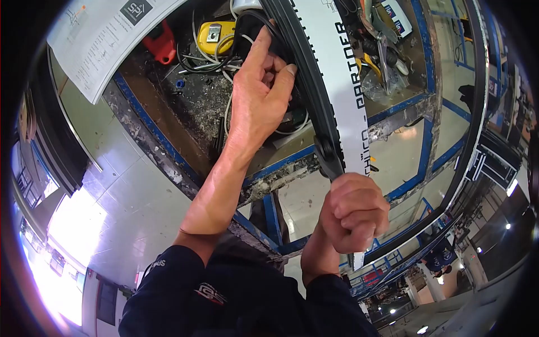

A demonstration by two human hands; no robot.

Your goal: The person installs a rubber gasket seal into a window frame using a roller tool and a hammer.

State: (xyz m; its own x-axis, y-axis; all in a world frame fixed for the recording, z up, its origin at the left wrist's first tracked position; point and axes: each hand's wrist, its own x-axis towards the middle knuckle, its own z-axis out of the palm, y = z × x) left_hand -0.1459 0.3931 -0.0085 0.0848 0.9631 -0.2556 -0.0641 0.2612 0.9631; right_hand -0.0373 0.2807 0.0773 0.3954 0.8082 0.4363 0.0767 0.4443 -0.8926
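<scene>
A long black profile [300, 67] with a white printed film [345, 67] along it runs from the top edge down toward my right hand. My left hand [259, 98] lies against the profile's left side. Its index finger is stretched forward, the thumb tip rests at the black edge, and the other fingers are partly curled. My right hand [356, 213] is closed in a fist at the profile's near end, around a black-handled tool [330, 160]. The tool's head lies against the profile; most of its handle is hidden in the fist.
Under the profile stands a blue metal frame [132, 101] with worn edges and trays. A yellow tape measure [216, 38], a red tool [161, 45], cables and pliers [383, 62] lie inside. Printed papers [106, 39] are at upper left. Another long black profile [449, 208] curves along the right.
</scene>
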